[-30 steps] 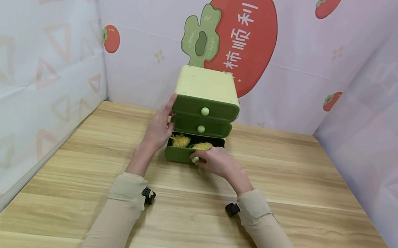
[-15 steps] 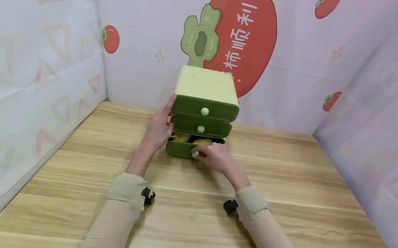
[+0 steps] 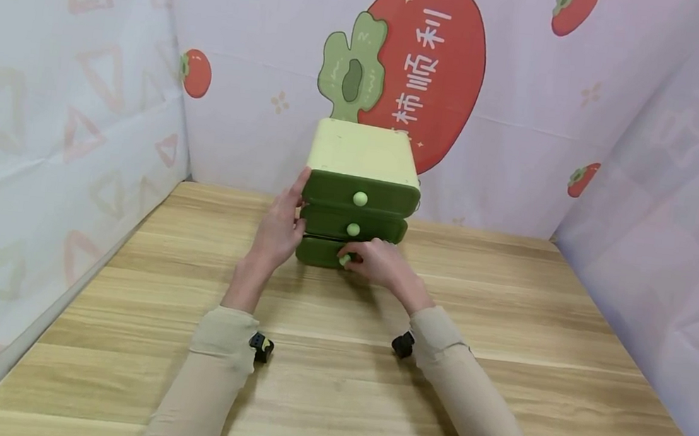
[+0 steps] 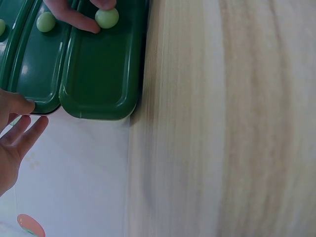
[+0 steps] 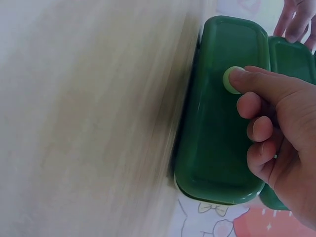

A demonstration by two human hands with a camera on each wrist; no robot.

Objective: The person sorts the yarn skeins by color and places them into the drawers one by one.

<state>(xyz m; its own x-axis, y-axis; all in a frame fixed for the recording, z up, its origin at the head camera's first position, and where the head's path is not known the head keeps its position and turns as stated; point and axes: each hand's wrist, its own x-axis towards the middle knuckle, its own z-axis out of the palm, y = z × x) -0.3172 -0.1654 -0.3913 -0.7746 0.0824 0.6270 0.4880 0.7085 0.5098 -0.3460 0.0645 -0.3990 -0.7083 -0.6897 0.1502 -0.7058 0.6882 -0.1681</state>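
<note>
Pinching bottom drawer knob (image 5: 232,79), right hand (image 3: 383,264), left hand (image 3: 276,228) fingers straight against cabinet (image 3: 362,155), contents hidden.

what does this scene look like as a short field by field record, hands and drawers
unit: small green plastic three-drawer cabinet with pale yellow top
surface: light wooden table
bottom drawer: pushed in, flush with the two above
left hand: fingers straight, resting on the cabinet's left side
right hand: fingertips on the bottom drawer's pale green round knob
other knobs: untouched
</note>
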